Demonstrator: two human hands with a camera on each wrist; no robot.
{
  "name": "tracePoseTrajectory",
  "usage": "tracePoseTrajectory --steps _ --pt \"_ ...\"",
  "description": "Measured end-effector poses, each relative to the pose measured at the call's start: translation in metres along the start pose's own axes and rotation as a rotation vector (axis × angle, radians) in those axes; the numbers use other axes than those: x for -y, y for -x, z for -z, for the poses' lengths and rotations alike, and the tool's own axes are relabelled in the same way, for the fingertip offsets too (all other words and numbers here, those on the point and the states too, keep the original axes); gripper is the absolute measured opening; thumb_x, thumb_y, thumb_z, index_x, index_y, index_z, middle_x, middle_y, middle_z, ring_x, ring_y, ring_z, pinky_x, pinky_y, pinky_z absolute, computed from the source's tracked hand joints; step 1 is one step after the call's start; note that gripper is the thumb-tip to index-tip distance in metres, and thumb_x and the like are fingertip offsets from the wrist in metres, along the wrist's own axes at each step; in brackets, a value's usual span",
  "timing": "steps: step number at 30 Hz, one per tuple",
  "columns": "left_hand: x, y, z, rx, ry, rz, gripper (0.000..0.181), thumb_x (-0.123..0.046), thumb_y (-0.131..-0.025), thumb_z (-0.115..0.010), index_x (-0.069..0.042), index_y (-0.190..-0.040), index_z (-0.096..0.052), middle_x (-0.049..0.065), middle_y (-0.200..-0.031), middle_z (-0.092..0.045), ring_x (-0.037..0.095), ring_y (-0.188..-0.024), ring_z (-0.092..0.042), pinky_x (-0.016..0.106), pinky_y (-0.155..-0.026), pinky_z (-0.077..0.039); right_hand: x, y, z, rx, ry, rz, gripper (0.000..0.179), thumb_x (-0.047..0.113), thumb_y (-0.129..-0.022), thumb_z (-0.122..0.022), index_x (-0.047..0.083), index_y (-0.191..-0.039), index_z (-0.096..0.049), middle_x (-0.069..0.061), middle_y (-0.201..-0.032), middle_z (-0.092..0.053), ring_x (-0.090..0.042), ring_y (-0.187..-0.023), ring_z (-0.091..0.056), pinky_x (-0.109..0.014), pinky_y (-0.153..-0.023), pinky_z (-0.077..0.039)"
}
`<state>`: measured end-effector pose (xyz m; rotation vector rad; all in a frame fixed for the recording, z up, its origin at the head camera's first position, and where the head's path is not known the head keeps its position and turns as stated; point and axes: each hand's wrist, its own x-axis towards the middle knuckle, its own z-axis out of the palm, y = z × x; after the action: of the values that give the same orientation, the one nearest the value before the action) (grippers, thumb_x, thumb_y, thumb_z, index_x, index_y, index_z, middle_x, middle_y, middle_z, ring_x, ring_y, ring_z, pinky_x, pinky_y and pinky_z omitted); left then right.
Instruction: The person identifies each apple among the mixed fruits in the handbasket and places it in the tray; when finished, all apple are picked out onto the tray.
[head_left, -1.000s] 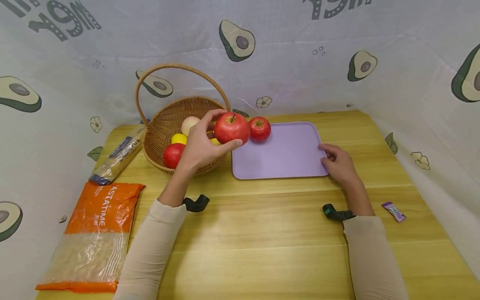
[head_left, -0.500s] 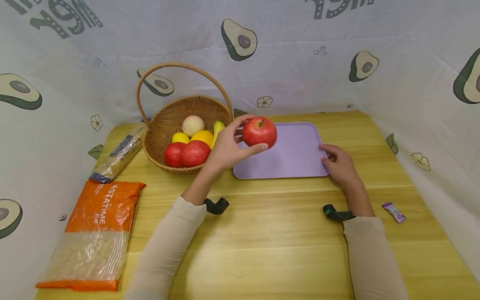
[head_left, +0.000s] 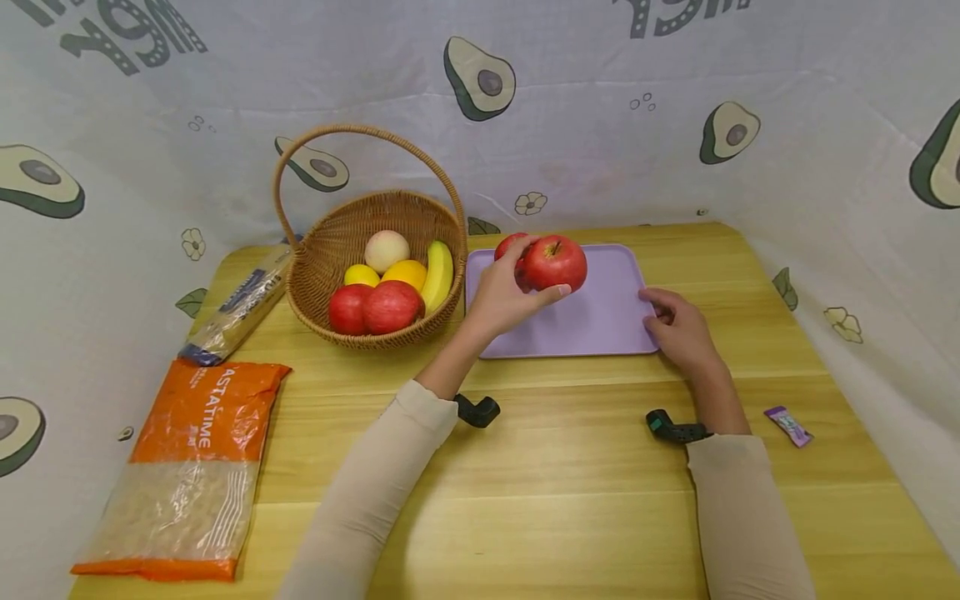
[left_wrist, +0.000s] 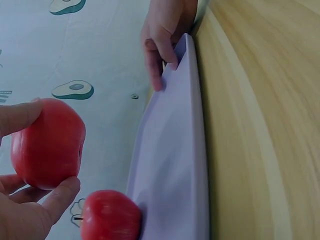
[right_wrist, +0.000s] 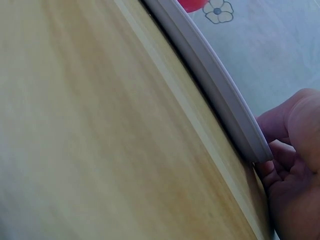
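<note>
My left hand (head_left: 501,296) holds a red apple (head_left: 557,265) over the purple tray (head_left: 607,325), thumb in front and fingers behind. A gap shows between this apple and the tray in the left wrist view. Another red apple (left_wrist: 111,217) sits at the tray's back left, partly hidden behind my left hand in the head view. At the right edge of the tray, my right hand (head_left: 681,329) pinches the rim. The right wrist view shows its fingers (right_wrist: 280,122) around the tray corner.
Left of the tray stands a wicker basket (head_left: 318,250) with a peach (head_left: 387,252), a banana (head_left: 438,279), two red fruits (head_left: 393,307) and yellow fruits. An orange-and-clear bag (head_left: 202,417) and a long packet (head_left: 243,308) lie at the left. A small purple packet (head_left: 788,426) lies right.
My left hand has carried the apple rightward, from beside the basket to over the tray, uncovering the fruit in the basket. My right hand has stayed at the tray's edge.
</note>
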<state>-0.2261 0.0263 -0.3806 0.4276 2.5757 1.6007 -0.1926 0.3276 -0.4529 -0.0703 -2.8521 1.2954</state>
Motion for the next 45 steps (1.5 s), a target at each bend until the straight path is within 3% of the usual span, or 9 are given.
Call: tracePoseTrajectory --steps 7,12,16,23,28,37,40,45 --pt "0.003 -0.017 -0.025 0.016 0.071 0.002 0.084 -0.037 -0.086 -0.084 -0.024 -0.156 -0.040 0.004 -0.149 -0.053 0.020 -0.126 -0.058 0.028 -0.097 -0.057 -0.002 0.002 0.002 -0.004 0.011 0.004 0.046 0.006 -0.103 -0.052 0.002 -0.149 -0.053 -0.022 -0.122 -0.054 -0.024 -0.098 -0.045 -0.009 -0.070 -0.038" --pt "0.007 -0.030 -0.045 0.023 0.052 -0.031 0.087 -0.033 -0.088 -0.083 -0.020 -0.160 -0.035 0.005 -0.153 -0.051 0.019 -0.125 -0.058 0.027 -0.098 -0.056 -0.003 0.002 0.002 0.000 0.006 -0.009 0.046 0.006 -0.103 -0.051 0.003 -0.149 -0.052 -0.021 -0.124 -0.053 -0.024 -0.100 -0.045 -0.010 -0.071 -0.039" --pt "0.013 -0.041 -0.062 -0.009 0.033 -0.030 0.086 -0.031 -0.089 -0.082 -0.020 -0.160 -0.035 0.002 -0.155 -0.050 0.020 -0.132 -0.053 0.029 -0.104 -0.052 -0.002 0.002 0.003 0.002 0.006 -0.012 0.047 0.007 -0.103 -0.051 0.003 -0.150 -0.051 -0.021 -0.125 -0.052 -0.025 -0.102 -0.044 -0.010 -0.073 -0.038" --pt "0.019 -0.056 -0.088 -0.084 0.100 0.056 0.084 -0.028 -0.090 -0.081 -0.023 -0.160 -0.034 0.000 -0.157 -0.048 0.020 -0.141 -0.047 0.041 -0.115 -0.046 -0.002 0.002 0.004 0.000 0.007 -0.027 0.047 0.008 -0.104 -0.051 0.005 -0.150 -0.051 -0.021 -0.123 -0.052 -0.025 -0.102 -0.045 -0.010 -0.072 -0.039" --pt "0.022 -0.061 -0.102 -0.156 0.148 0.123 0.084 -0.031 -0.089 -0.082 -0.023 -0.159 -0.036 0.000 -0.154 -0.051 0.022 -0.140 -0.048 0.043 -0.114 -0.047 -0.003 0.002 0.003 0.001 0.012 -0.032 0.047 0.007 -0.103 -0.051 0.004 -0.150 -0.052 -0.021 -0.121 -0.052 -0.025 -0.101 -0.045 -0.011 -0.071 -0.039" --pt "0.033 -0.066 -0.118 -0.308 0.068 0.078 0.082 -0.027 -0.087 -0.084 -0.021 -0.157 -0.041 0.000 -0.153 -0.054 0.020 -0.140 -0.050 0.037 -0.118 -0.042 -0.001 0.000 -0.001 -0.004 0.011 0.001 0.046 0.004 -0.103 -0.053 0.002 -0.148 -0.053 -0.020 -0.121 -0.053 -0.024 -0.098 -0.045 -0.011 -0.071 -0.038" --pt "0.035 -0.067 -0.120 -0.310 0.020 0.074 0.084 -0.028 -0.087 -0.084 -0.021 -0.158 -0.040 0.001 -0.154 -0.053 0.021 -0.141 -0.050 0.038 -0.119 -0.041 -0.002 -0.001 -0.001 -0.004 0.006 0.022 0.045 0.003 -0.102 -0.053 0.001 -0.147 -0.054 -0.021 -0.121 -0.053 -0.023 -0.097 -0.045 -0.010 -0.070 -0.037" --pt "0.034 -0.066 -0.118 -0.250 -0.033 0.061 0.092 -0.025 -0.086 -0.085 -0.018 -0.161 -0.033 0.002 -0.161 -0.046 0.022 -0.147 -0.045 0.036 -0.123 -0.036 -0.005 -0.002 0.000 -0.001 0.009 0.033 0.046 0.003 -0.102 -0.054 0.001 -0.148 -0.053 -0.020 -0.122 -0.053 -0.023 -0.097 -0.045 -0.009 -0.070 -0.037"
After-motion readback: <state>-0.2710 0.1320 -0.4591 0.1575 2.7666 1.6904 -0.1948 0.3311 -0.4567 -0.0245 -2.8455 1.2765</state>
